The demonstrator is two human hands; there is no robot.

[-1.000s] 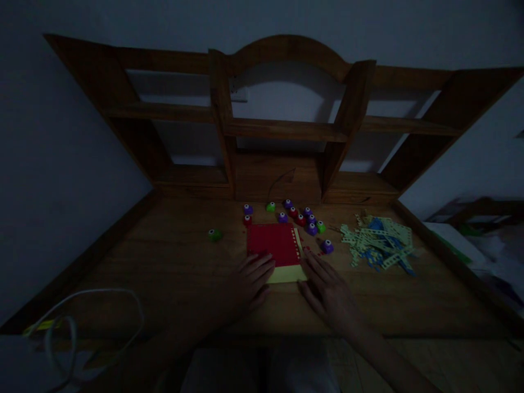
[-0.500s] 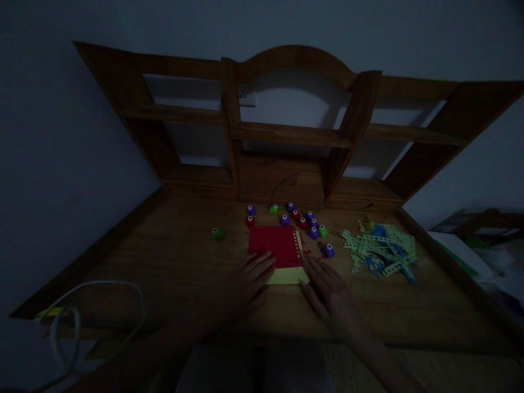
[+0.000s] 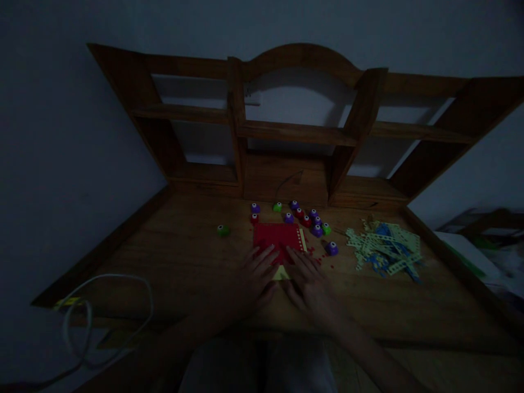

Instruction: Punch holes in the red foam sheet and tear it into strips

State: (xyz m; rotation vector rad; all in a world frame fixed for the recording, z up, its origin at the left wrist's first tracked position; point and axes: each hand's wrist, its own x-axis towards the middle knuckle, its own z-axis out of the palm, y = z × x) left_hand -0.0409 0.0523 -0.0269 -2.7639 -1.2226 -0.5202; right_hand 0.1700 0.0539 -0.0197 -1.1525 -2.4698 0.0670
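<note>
A red sheet [image 3: 275, 234] lies over a yellow sheet [image 3: 303, 240] on the wooden desk; a row of small holes runs along the red sheet's right edge. My left hand [image 3: 257, 275] rests with its fingers stretched out on the lower left of the sheets. On the lower right, my right hand [image 3: 309, 281] lies flat, its fingertips on the red sheet. Between the hands a strip of the yellow sheet shows. Small red scraps [image 3: 311, 254] are scattered beside the right edge. It is too dark to tell the sheets' material.
Several purple, red and green one-eyed pieces, such as a purple one [image 3: 332, 249] and a green one [image 3: 223, 230], stand around the sheets. A pile of pale and blue perforated strips [image 3: 387, 248] lies right. A white cable [image 3: 118, 276] loops at the left. Wooden shelves [image 3: 295, 134] stand behind.
My right hand has moved left and inward, from the sheets' right edge onto the red sheet. My left hand stays on the lower left. The view has shifted slightly.
</note>
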